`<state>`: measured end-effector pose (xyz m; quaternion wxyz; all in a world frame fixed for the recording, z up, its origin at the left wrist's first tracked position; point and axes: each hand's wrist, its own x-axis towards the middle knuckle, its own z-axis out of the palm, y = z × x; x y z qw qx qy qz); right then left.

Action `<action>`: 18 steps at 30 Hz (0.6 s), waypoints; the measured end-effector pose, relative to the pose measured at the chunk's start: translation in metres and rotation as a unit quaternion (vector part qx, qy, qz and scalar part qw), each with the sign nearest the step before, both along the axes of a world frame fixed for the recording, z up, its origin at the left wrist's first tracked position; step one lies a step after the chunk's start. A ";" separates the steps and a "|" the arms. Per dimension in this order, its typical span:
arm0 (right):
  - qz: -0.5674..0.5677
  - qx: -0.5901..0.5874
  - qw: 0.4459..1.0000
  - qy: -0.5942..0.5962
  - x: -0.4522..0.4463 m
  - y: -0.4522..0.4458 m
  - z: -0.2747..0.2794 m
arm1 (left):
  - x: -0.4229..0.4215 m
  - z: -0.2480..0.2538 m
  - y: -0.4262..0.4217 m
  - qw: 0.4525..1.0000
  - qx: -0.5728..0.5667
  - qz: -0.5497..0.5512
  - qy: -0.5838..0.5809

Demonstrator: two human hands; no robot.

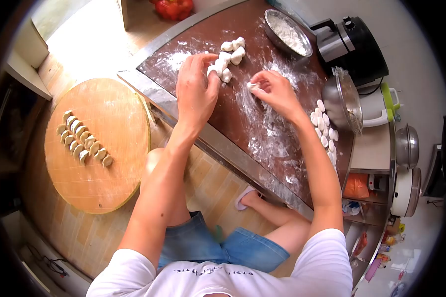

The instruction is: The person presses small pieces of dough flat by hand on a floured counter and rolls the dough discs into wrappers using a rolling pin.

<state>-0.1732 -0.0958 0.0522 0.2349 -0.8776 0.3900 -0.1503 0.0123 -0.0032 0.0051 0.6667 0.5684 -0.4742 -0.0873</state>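
My left hand (197, 86) is at a cluster of white dough lumps (237, 55) on the floured brown table. Its thumb and fingers are apart, around the near end of the cluster; whether they press on a lump I cannot tell. My right hand (276, 93) pinches a small dough piece (252, 86) between thumb and fingertips, just over the flour-dusted tabletop. Several flattened dough pieces (326, 120) lie in a loose group beyond my right forearm, partly hidden by it.
A metal bowl of flour (288, 32) stands at the far side, near a black appliance (352, 49). Beside that is a metal bowl (343, 101) under plastic wrap. To the left, a round wooden board (99, 188) bears rows of dumplings (79, 133).
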 end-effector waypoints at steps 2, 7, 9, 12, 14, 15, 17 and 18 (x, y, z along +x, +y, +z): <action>-0.025 -0.008 0.999 0.037 -0.033 0.021 0.009 | 0.000 -0.001 0.001 1.000 -0.011 -0.002 -0.004; -0.085 0.018 0.996 0.032 -0.064 0.046 0.004 | 0.000 -0.003 0.002 1.000 0.004 -0.008 -0.017; -0.075 0.033 0.997 0.003 -0.059 0.047 0.002 | -0.003 -0.003 0.000 1.000 -0.011 -0.010 -0.009; 0.029 -0.090 0.995 0.025 -0.052 0.037 -0.006 | -0.003 -0.003 0.001 1.000 -0.013 -0.009 -0.009; 0.055 -0.130 0.989 0.032 -0.051 0.044 -0.006 | -0.003 -0.002 0.001 1.000 -0.010 -0.009 -0.012; 0.069 -0.150 0.986 0.036 -0.049 0.046 -0.004 | -0.003 -0.002 0.001 1.000 -0.010 -0.008 -0.013; 0.036 -0.114 0.992 0.032 -0.054 0.040 -0.007 | -0.002 -0.003 0.000 1.000 -0.011 -0.005 -0.017; -0.006 -0.048 0.999 0.020 -0.055 0.039 -0.007 | -0.003 -0.003 -0.001 1.000 -0.011 -0.005 -0.021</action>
